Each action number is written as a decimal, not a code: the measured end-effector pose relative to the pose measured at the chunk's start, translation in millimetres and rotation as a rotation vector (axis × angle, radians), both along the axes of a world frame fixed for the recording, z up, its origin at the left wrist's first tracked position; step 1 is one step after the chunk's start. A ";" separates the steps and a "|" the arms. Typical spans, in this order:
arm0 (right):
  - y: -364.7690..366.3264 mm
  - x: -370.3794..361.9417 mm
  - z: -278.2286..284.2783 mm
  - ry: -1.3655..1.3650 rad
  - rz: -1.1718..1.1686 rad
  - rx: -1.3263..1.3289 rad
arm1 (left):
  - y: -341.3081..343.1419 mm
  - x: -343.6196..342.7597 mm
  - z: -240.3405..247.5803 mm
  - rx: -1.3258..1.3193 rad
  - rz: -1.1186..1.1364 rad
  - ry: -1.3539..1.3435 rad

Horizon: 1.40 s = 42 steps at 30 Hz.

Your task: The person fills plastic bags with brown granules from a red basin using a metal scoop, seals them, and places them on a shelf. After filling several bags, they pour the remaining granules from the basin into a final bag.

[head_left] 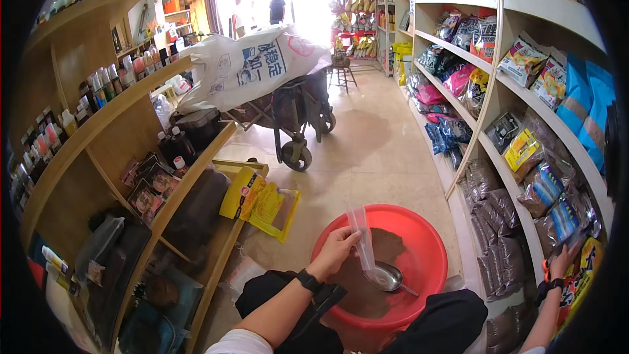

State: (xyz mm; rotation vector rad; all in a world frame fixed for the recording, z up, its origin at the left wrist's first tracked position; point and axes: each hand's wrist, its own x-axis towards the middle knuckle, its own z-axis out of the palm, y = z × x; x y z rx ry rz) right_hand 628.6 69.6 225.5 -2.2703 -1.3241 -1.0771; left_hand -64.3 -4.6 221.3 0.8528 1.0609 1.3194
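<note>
Closed around a narrow clear plastic bag [361, 229], my left hand [337, 249] holds it upright over a red basin [435, 249]. Brown powder or fine grain [386, 244] covers part of the basin's bottom. A metal scoop [385, 277] lies in it, just below the bag. Far to the right, my right hand [565, 261] reaches to a low shelf, its fingers stretched out against packaged bags [563, 219]. Beside its thumb shows a small orange thing [545, 267] that I cannot make out. A yellow packet [586, 275] is next to this hand.
At left, wooden shelves [108, 115] carry bottles and boxes. Yellow packets [265, 206] lie by their lower edge. A wheeled cart [295, 111] under a white printed sack [255, 69] stands ahead. White shelves [458, 59] with bagged goods line the right. Two people are at the bright doorway.
</note>
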 end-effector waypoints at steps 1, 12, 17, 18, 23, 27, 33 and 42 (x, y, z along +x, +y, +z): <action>-0.4 -2.9 1.6 0.048 0.029 0.017 | 0.2 0.6 -0.1 -0.076 0.011 0.009; 5.0 19.6 4.2 0.431 -0.050 -0.177 | -8.7 0.9 2.6 0.052 -0.114 -0.099; -3.4 -9.2 48.4 0.248 0.337 0.255 | -10.4 -0.6 -0.1 0.084 -0.102 -0.048; -7.5 -21.6 65.5 0.347 0.391 0.192 | -10.5 0.0 -0.7 0.088 -0.086 -0.035; -14.0 -186.3 103.3 0.624 0.930 -0.036 | -10.7 7.4 -0.8 -0.061 -0.041 -0.060; -36.4 -359.4 73.3 1.251 1.360 -0.496 | -8.6 13.8 -0.3 0.037 -0.082 -0.046; -54.7 -499.0 13.5 1.449 1.392 -0.941 | -10.6 28.6 -21.0 0.118 -0.307 0.554; -50.0 -500.7 -26.6 1.926 1.242 -1.414 | -25.1 17.2 -43.1 -0.173 -0.509 0.030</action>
